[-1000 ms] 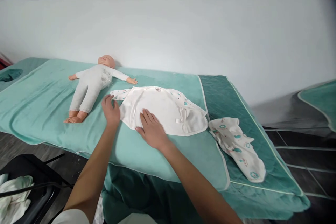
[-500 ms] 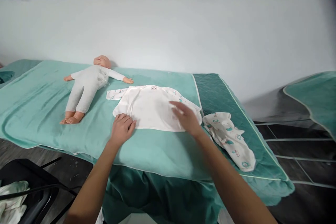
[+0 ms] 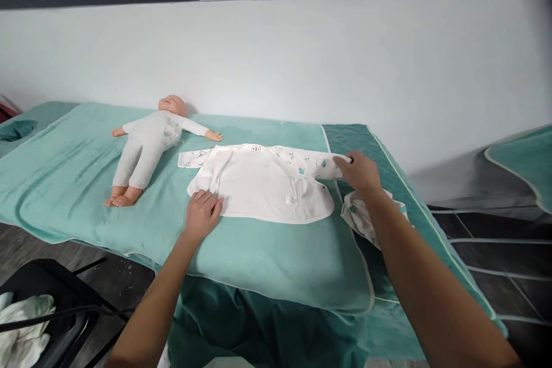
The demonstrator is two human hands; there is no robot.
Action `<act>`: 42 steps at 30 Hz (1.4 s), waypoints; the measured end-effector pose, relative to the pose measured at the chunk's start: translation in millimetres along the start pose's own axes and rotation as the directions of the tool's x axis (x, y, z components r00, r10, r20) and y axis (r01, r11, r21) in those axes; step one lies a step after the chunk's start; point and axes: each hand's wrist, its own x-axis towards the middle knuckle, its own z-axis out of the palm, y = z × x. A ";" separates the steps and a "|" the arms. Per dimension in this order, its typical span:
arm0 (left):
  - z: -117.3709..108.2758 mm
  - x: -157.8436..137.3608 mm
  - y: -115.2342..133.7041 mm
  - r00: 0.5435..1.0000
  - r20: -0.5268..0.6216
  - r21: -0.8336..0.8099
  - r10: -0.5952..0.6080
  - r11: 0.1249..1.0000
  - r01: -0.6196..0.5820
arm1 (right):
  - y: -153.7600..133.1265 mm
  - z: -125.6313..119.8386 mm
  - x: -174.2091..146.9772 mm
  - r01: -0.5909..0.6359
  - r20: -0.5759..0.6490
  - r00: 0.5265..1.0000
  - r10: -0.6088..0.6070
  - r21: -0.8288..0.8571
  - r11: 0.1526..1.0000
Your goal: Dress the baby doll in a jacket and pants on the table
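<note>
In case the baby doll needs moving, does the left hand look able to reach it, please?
Probably yes: the left hand rests against the baby shirt, and nothing visible blocks its way leftward to the baby doll.

- Shirt [image 3: 259, 184], middle of bed [image 3: 388, 328]: plain white body; sleeves [image 3: 310, 164] white, small teal motifs.
- Cloth [image 3: 360, 215], near right edge: white, teal print, partly hidden.
- Doll [image 3: 149, 138], toward far edge: pale grey-white suit; pinkish head, hands, feet.
- Blanket [image 3: 276, 259]: mint green, pale trim.
- Quilt [image 3: 353, 141], right end: darker green, faint quilted pattern, pale piping.
- Chair [image 3: 47, 276], off near-left corner: black; rag [image 3: 26, 328] white with pale green.
- Wall [image 3: 276, 57] past far edge: white.
</note>
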 end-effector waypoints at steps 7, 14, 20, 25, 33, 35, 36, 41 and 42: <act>-0.2 1.6 1.7 1.000 -0.006 0.010 -0.011 1.000 0.011 | -4.5 19.6 8.6 -0.058 -0.263 0.961 0.081 0.092 0.994; 2.6 0.6 0.8 0.999 -0.035 0.007 0.001 1.000 -0.001 | -20.7 48.3 -13.3 0.442 -0.330 0.864 -0.381 0.132 0.887; 4.1 1.3 0.0 0.993 -0.106 -0.007 0.045 0.999 -0.046 | -26.6 63.4 -20.7 0.552 -0.082 0.829 -0.553 0.281 0.785; 5.5 0.9 -0.2 0.991 -0.128 -0.017 0.051 0.998 -0.054 | -41.0 52.7 -37.1 0.701 -0.071 0.708 -0.703 0.191 0.687; 5.0 1.2 1.2 0.992 -0.117 -0.001 0.041 0.999 -0.042 | -63.0 43.8 -44.2 0.652 -0.069 0.758 -0.648 0.094 0.752; 5.1 1.5 0.9 0.993 -0.116 0.001 0.040 0.999 -0.040 | -68.5 43.8 -40.8 0.549 -0.138 0.836 -0.532 0.179 0.817; 5.2 1.6 0.8 0.993 -0.115 0.001 0.039 0.999 -0.039 | -71.1 44.4 -37.7 0.478 -0.162 0.878 -0.450 0.235 0.847; 5.7 1.5 1.1 0.993 -0.112 0.008 0.029 1.000 -0.028 | -75.6 53.2 -15.9 0.122 -0.101 0.991 -0.086 0.447 0.886; 5.9 1.5 1.2 0.994 -0.110 0.006 0.028 1.000 -0.027 | -74.2 55.3 -12.7 0.089 -0.071 0.995 -0.063 0.454 0.887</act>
